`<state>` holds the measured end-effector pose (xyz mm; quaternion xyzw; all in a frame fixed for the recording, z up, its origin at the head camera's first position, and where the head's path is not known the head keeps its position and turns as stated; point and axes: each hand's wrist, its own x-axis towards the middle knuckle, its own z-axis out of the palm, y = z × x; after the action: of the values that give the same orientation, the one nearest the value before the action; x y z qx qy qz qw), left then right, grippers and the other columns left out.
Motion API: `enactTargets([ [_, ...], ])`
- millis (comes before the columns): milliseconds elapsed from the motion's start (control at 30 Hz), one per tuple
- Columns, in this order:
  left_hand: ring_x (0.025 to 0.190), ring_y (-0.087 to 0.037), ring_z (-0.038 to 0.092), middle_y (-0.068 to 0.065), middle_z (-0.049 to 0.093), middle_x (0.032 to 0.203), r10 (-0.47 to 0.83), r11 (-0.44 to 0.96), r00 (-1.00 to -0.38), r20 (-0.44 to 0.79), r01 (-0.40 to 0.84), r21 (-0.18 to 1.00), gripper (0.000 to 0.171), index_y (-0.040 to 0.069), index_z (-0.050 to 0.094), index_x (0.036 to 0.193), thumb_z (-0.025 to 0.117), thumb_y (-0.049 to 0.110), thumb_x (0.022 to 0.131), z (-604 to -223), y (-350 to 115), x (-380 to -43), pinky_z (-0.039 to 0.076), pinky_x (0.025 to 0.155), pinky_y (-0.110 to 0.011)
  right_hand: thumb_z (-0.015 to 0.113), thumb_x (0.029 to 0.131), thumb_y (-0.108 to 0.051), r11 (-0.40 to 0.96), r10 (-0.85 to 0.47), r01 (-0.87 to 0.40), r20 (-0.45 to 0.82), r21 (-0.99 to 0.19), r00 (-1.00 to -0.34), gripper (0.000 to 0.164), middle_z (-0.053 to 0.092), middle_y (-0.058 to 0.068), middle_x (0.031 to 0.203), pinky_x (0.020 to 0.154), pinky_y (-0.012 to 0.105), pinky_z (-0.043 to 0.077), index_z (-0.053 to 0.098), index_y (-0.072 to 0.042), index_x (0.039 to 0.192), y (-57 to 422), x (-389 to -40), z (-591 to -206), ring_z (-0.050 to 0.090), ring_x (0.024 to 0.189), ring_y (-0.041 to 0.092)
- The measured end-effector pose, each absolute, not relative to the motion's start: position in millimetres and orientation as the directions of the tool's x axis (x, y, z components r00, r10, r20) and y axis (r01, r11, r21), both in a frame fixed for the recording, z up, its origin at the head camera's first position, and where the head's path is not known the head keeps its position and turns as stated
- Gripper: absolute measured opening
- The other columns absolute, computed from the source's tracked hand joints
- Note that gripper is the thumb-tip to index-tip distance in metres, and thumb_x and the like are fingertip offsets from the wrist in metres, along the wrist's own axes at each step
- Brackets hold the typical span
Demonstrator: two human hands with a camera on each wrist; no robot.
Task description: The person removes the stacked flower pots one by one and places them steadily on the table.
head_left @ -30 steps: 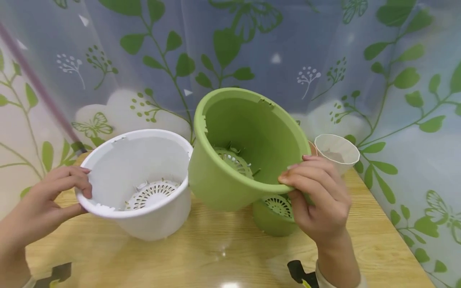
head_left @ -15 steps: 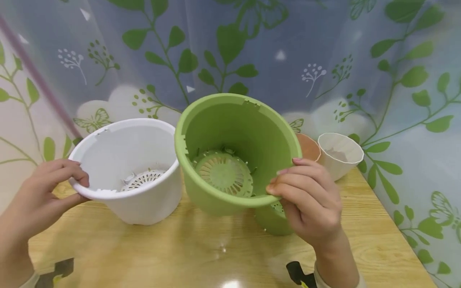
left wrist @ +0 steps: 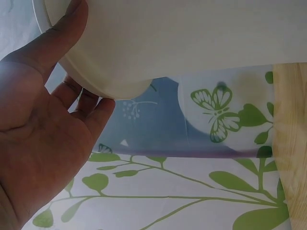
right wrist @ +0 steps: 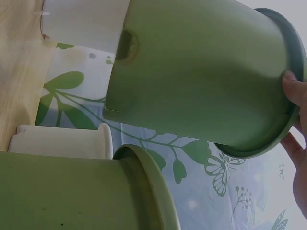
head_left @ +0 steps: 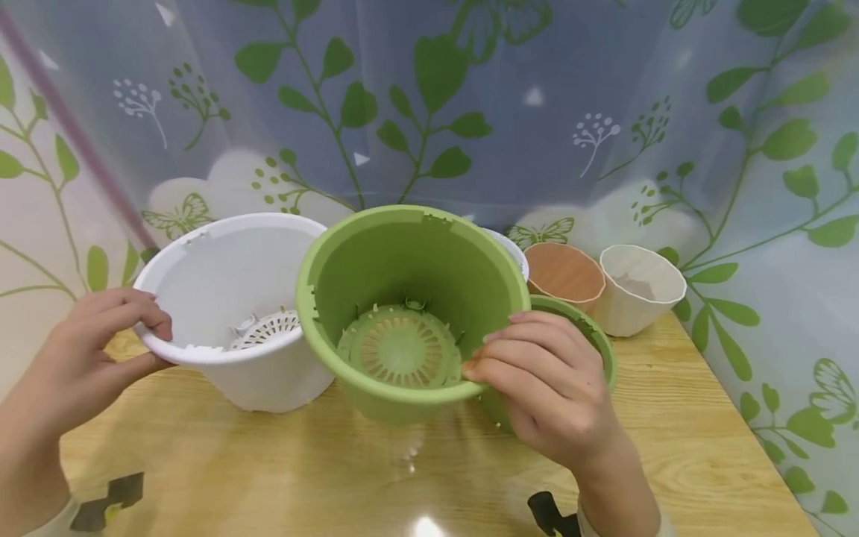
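My left hand (head_left: 87,358) pinches the near-left rim of a white plastic flowerpot (head_left: 231,261), thumb outside and fingers over the edge. Slots pierce that pot's bottom. A green flowerpot (head_left: 416,261) of the same kind is gripped at its right rim by my right hand (head_left: 557,395). The right wrist view shows the held green flowerpot (right wrist: 201,72) raised off the table, its mouth tilted toward me in the head view. Its left rim overlaps the white flowerpot's right side; whether they touch, I cannot tell. The left wrist view shows my thumb (left wrist: 57,36) on the white rim.
A second green flowerpot (head_left: 607,347) stands behind my right hand. Farther back are an orange-brown pot (head_left: 564,272), a cream pot (head_left: 640,276) with greyish matter inside, and a partly hidden white rim (head_left: 513,250). A leaf-printed curtain (head_left: 510,149) borders the wooden table (head_left: 322,477).
My right hand has brought the green flowerpot left and lower, and its tilt has lessened. More of the pots behind it shows. The white flowerpot sits slightly higher in view, still held.
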<state>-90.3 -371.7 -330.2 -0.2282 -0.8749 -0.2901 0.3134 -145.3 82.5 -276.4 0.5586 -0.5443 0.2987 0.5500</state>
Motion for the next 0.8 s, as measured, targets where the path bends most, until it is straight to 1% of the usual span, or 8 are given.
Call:
enactTargets([
  [133, 0.103, 0.001, 0.046, 0.011, 0.061, 0.1, 0.215, 0.727, -0.7, 0.681, 0.58, 0.367, 0.034, 0.015, 0.066, 0.081, 0.091, 0.018, 0.057, -330.1, -371.6, -90.4, 0.025, 0.096, -0.02, 0.061, 0.095, -0.002, 0.174, -0.361, -0.945, 0.911, 0.277, 0.201, 0.02, 0.072, 0.006, 0.08, 0.08, 0.043, 0.055, 0.074, -0.004, 0.082, 83.8, -146.3, -277.2, 0.066, 0.074, 0.025],
  [300, 0.103, 0.001, 0.046, 0.012, 0.061, 0.099, 0.214, 0.728, -0.708, 0.673, 0.575, 0.374, 0.039, 0.016, 0.065, 0.081, 0.09, 0.006, 0.052, -329.6, -370.8, -90.4, 0.025, 0.096, -0.02, 0.055, 0.093, 0.004, 0.138, -0.43, -0.951, 0.882, 0.277, 0.194, 0.022, 0.071, 0.005, 0.079, 0.075, 0.04, 0.055, 0.074, -0.003, 0.082, 84.0, -146.6, -278.0, 0.065, 0.073, 0.024],
  [467, 0.103, 0.001, 0.046, 0.012, 0.061, 0.099, 0.214, 0.726, -0.711, 0.67, 0.574, 0.377, 0.043, 0.017, 0.065, 0.081, 0.089, 0.0, 0.048, -329.7, -370.5, -90.7, 0.025, 0.096, -0.019, 0.051, 0.09, 0.005, 0.143, -0.49, -0.958, 0.859, 0.249, 0.15, 0.025, 0.07, 0.003, 0.079, 0.071, 0.035, 0.053, 0.074, -0.004, 0.084, 86.2, -145.4, -280.3, 0.063, 0.072, 0.021],
  [633, 0.103, 0.001, 0.046, 0.011, 0.061, 0.098, 0.216, 0.729, -0.71, 0.671, 0.574, 0.372, 0.043, 0.017, 0.065, 0.081, 0.09, 0.003, 0.049, -329.4, -369.6, -90.4, 0.025, 0.095, -0.019, 0.048, 0.087, 0.005, 0.155, -0.557, -0.966, 0.826, 0.206, 0.087, 0.028, 0.069, 0.0, 0.082, 0.071, 0.031, 0.051, 0.074, -0.006, 0.088, 87.7, -144.0, -285.6, 0.062, 0.075, 0.019],
  [800, 0.104, 0.0, 0.045, 0.01, 0.061, 0.099, 0.226, 0.734, -0.704, 0.674, 0.577, 0.357, 0.04, 0.017, 0.065, 0.082, 0.091, 0.009, 0.053, -329.3, -370.8, -90.2, 0.025, 0.096, -0.019, 0.048, 0.078, 0.005, 0.163, -0.6, -0.973, 0.8, 0.164, 0.034, 0.028, 0.068, -0.002, 0.084, 0.072, 0.03, 0.049, 0.071, -0.008, 0.088, 89.9, -142.2, -287.8, 0.061, 0.077, 0.018],
])
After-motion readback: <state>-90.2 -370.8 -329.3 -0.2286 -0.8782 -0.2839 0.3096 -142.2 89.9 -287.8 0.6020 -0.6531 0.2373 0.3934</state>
